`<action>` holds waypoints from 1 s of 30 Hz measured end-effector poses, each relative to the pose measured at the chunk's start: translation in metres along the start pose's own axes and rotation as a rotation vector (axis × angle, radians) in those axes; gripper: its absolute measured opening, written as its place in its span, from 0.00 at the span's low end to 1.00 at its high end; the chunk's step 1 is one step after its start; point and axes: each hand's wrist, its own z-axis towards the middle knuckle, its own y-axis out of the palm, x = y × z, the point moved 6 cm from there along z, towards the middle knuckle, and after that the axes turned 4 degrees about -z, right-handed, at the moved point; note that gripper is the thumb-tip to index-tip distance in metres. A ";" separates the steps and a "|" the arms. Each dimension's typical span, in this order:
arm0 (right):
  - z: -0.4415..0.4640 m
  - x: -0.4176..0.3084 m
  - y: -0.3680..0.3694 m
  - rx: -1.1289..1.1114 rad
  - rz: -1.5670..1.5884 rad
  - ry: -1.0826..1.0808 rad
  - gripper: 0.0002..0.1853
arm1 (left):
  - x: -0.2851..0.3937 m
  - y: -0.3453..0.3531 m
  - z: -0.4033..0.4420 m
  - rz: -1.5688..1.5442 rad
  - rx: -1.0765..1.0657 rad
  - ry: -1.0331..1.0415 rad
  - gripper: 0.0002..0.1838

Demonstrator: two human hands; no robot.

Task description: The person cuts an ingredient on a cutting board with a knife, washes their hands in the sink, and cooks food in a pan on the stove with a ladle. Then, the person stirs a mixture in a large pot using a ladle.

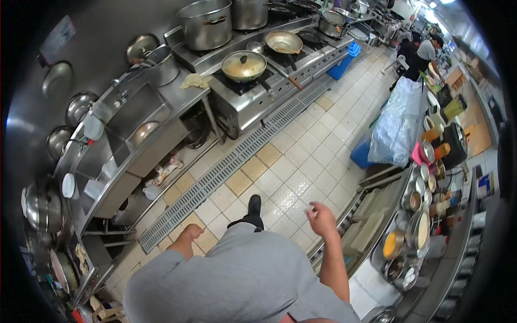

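Over the tiled floor hangs my left hand (191, 233), low beside my body, with its thumb side showing and the fingers loose. It looks empty and touches nothing; part of the fingers is hidden. My right hand (322, 219) is raised to the right of my leg, fingers apart and slightly bent, holding nothing. Nearest to it is the counter on the right, with a metal bowl of yellow liquid (393, 245). A black shoe (254, 204) of mine stands forward on the tiles.
A floor drain grate (231, 175) runs along the stove (237, 105), which bears a lidded pan (244, 65) and large pots (204, 27). Sinks (141, 110) line the left wall. A plastic-covered bin (396, 121) stands at right; a person (428, 51) bends over the far counter.
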 end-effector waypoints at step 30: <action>1.096 -0.057 -0.034 -0.159 -0.466 -0.507 0.14 | 1.073 -0.174 0.250 -0.934 0.182 0.441 0.41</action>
